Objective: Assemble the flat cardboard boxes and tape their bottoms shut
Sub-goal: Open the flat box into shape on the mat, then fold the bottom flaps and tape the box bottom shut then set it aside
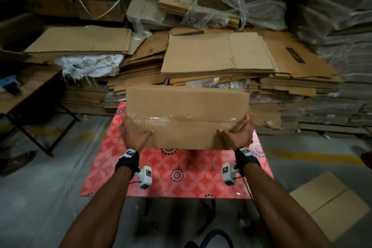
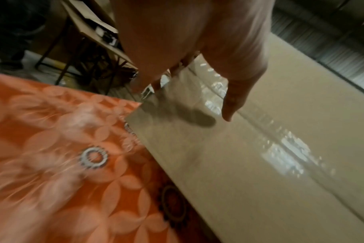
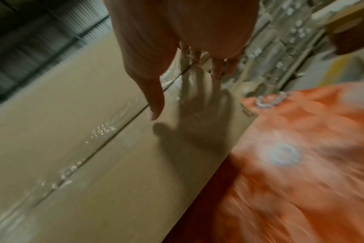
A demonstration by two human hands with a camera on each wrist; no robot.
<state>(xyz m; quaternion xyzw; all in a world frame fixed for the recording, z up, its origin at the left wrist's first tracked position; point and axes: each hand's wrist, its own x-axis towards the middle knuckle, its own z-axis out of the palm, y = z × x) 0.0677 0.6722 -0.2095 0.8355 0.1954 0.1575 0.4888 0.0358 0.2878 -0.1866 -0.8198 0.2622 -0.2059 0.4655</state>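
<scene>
I hold one taped box (image 1: 186,119) at frame centre above the red patterned table (image 1: 181,175). My left hand (image 1: 134,131) and right hand (image 1: 237,132), two in all, grasp its ends, thumbs on top.

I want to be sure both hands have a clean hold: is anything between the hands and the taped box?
Nothing visible: the left hand and right hand hold the ends of the box directly, thumbs on its taped face.

Matt brown cardboard box (image 1: 187,106) carries a glossy, wrinkled strip of clear plastic tape (image 1: 181,119) along its seam, above the worktop's shiny patterned red cover (image 1: 177,175).
</scene>
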